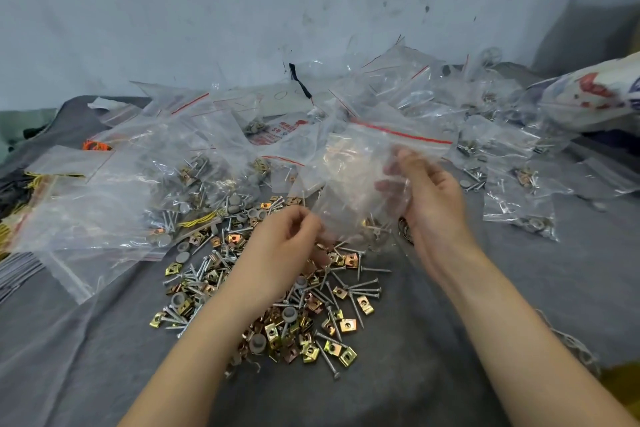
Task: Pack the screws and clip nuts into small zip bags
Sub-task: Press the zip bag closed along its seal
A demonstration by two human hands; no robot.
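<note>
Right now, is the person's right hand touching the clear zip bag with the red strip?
Touching. The head view shows the right hand gripping the zip bag, its fingers visible through the clear plastic.

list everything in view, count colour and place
zip bag: one, clear with red seal strip, held up over the pile
screws: many, silver, loose in the centre pile
clip nuts: many, gold and copper, mixed with the screws
round caps: several, grey, scattered in the pile
filled bags: several, clear, right side
other bags: many, clear, heaped left and behind
thin bands: several, orange and yellow, far left
printed sack: one, white with red and blue, far right
cloth: one, grey, under everything
wall: one, pale, marked, behind
left hand: pinches the zip bag's lower corner
right hand: grips the zip bag's side
</note>
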